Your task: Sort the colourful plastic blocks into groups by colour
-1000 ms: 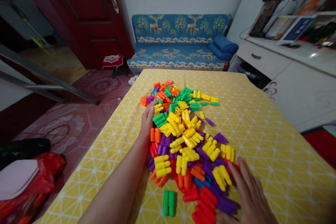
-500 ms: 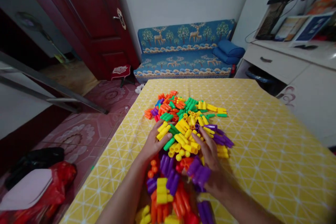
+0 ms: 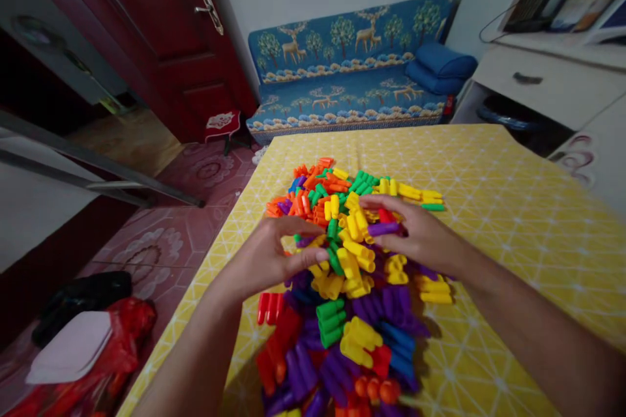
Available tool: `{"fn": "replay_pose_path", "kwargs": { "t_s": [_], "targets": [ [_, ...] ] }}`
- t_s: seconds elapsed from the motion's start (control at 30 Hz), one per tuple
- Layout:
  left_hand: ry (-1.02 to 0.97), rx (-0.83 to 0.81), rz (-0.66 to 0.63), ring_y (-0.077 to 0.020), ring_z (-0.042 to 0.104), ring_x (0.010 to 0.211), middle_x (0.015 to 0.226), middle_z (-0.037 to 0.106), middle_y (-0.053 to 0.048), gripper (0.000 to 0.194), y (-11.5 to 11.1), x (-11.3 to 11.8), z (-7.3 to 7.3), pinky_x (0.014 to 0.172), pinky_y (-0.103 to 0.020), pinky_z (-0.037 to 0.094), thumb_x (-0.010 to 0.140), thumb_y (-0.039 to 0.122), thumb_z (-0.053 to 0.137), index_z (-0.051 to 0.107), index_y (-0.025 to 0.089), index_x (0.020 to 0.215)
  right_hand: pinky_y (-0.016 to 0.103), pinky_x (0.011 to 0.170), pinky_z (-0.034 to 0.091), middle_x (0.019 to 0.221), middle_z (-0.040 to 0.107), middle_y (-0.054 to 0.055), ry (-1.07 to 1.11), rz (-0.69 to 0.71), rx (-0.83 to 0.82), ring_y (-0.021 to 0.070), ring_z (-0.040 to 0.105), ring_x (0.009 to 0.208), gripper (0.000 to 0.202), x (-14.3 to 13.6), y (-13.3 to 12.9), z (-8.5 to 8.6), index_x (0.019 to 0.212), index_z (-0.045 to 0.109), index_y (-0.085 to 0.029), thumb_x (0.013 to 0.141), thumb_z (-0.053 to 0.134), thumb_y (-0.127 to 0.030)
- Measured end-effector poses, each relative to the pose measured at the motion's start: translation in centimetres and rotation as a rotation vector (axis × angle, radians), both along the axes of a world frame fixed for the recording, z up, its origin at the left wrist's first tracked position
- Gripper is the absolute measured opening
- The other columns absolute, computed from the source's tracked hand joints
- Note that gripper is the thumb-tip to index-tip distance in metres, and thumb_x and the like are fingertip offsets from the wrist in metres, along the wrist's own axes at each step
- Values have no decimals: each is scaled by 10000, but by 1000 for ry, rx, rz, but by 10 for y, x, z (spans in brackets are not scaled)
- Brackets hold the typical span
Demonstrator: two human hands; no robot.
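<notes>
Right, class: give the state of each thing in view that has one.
Left hand: open, thumb and fingers apart.
Right hand: curved around a purple piece, grip unclear.
Coloured pieces: heaped.
Yellow tablecloth: spread out.
Drawer: shut.
Blue cushions: stacked.
Red door: apparently open.

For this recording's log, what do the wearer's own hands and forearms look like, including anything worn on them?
Left hand and right hand are both ungloved. Both visible forearms are without sleeves; I can make out no watch, bracelet, ring or marking.
</notes>
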State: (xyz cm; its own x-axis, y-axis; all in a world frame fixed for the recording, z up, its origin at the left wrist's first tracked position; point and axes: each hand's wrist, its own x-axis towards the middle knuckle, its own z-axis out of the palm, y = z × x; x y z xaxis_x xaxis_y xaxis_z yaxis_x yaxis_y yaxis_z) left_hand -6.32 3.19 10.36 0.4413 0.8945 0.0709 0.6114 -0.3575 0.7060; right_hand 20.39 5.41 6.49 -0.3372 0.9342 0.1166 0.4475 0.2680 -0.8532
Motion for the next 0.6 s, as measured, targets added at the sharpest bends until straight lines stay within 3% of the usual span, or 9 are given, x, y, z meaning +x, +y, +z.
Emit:
{"fn": "replay_pose_path", "kwargs": {
  "t_s": [0.1,0.2,0.3,0.37,0.5,0.6],
  "targets": [
    [-67,76,203,-249,686,918,950,750,-78,407,35,-17,-15,856,-329,520,832,545,612,755,174,919,375,896,530,1155,668,55,33,-223,21,237,654,1012,441,29,34,-17,1170,647,-211,734,629,-274],
    [-89,206,381,-275,616,1111,1169,692,-94,475,73,-31,-55,1002,-401,452,830,562,597,710,189,1103,441,946,495,1097,683,65,-45,-415,123,263,644,1008,365,52,64,-47,1064,693,-199,762,635,-397],
    [-115,118,390,-306,518,1256,1341,589,-121,606,97,-38,-93,1072,-460,391,832,587,576,606,189,1287,468,1028,430,1164,660,67,-133,-415,237,270,599,1110,383,62,81,-71,1083,689,-220,844,553,-486],
    [-124,79,355,-306,490,1289,1373,564,-115,604,101,-37,-106,1104,-464,357,844,580,567,588,195,1310,478,1060,394,1227,633,65,-208,-380,296,270,562,1171,417,60,84,-79,1144,667,-239,899,476,-517],
    [-161,72,291,-291,520,1260,1346,592,-81,556,92,-22,-106,1115,-429,360,847,545,592,597,220,1298,506,1078,350,1281,597,79,-290,-313,341,289,520,1219,501,36,75,-75,1255,608,-234,914,434,-556],
    [-227,15,231,-296,542,1238,1324,612,-69,573,84,-5,-96,1102,-416,383,843,528,612,573,218,1323,486,1048,391,1268,606,78,-203,-261,242,291,550,1180,539,14,67,-66,1271,593,-223,858,535,-563]
  ]
}}
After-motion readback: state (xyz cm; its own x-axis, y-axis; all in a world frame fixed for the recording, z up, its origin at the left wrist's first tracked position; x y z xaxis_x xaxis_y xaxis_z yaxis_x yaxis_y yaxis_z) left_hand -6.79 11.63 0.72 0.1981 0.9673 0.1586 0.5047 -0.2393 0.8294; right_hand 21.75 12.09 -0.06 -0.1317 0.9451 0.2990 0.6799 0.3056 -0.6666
